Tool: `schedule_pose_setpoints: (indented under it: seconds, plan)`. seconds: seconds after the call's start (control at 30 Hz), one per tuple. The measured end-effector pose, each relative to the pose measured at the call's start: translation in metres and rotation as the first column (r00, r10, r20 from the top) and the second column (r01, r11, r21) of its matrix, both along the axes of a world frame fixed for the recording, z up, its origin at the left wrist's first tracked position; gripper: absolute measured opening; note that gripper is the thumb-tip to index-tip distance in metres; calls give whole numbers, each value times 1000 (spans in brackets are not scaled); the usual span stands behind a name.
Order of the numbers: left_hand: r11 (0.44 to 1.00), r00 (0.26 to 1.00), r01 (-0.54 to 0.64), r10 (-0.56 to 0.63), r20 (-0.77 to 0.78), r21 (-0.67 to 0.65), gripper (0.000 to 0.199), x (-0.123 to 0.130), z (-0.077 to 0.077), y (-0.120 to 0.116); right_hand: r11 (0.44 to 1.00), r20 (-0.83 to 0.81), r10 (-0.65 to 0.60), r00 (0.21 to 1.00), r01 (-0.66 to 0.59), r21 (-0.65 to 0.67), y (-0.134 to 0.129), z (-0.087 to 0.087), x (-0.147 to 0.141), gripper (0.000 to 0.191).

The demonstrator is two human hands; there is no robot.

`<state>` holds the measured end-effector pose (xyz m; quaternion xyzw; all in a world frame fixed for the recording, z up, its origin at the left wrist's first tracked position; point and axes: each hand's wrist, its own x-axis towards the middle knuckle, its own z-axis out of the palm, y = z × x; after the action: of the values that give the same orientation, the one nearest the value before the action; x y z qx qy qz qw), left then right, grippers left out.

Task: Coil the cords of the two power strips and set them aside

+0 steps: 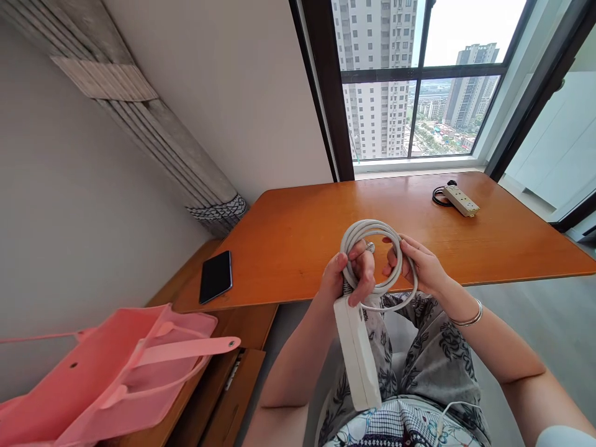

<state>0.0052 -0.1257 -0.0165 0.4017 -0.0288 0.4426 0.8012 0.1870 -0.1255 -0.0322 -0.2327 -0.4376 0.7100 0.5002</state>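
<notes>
A white power strip (pixel 356 357) hangs from its coiled white cord (pixel 370 226), held up over my lap just past the table's near edge. My left hand (pixel 351 273) is closed around the left side of the coil, close to where the cord enters the strip. At the coil's right side, my right hand (pixel 416 261) pinches the cord between thumb and fingers. One loose loop of cord droops below the right hand. Part of the strip's face is turned away, so I cannot see its sockets.
On the wooden table (pixel 298 242) lie a black phone (pixel 216 277) at the left and a beige power strip (pixel 460 200) with a black cord at the back right. A pink bag (pixel 116 366) stands open at the lower left. Behind the table is a window (pixel 419 74).
</notes>
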Motion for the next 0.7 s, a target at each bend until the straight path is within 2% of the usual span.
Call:
schedule_pose_setpoints:
  seconds: [0.13, 0.27, 0.33, 0.47, 0.53, 0.57, 0.63, 0.7]
  plan:
    - [985, 983, -171, 169, -71, -13, 46, -4, 10, 4, 999, 171, 44, 984, -44, -1, -9, -16, 3, 42]
    - [960, 954, -280, 276, -114, -12, 51, -5, 20, 1, 987, 302, -47, 952, -2, 159, -15, -28, 10, 39]
    - [924, 920, -382, 380, -95, -4, 48, -6, 24, -1, 980, 332, -80, 940, 14, 198, -18, -34, 13, 39]
    - [828, 825, -560, 560, -78, 33, 43, -6, 28, -4, 989, 267, -79, 961, 41, 145, -21, -48, 13, 37]
    - [794, 791, -603, 608, -66, 76, 43, -4, 27, -6, 971, 274, -193, 942, 144, 190, -21, -54, 11, 34]
    - [780, 779, -617, 624, -55, 106, 43, -3, 26, -7, 947, 309, -277, 910, 205, 247, -21, -56, 10, 33]
    - [755, 763, -631, 646, -34, 178, 43, -1, 22, -9, 872, 418, -444, 793, 275, 405, -21, -54, 8, 32]
    - [744, 766, -611, 642, -36, 271, 41, -1, 18, -9, 807, 528, -538, 656, 220, 549, -23, -45, 8, 35]
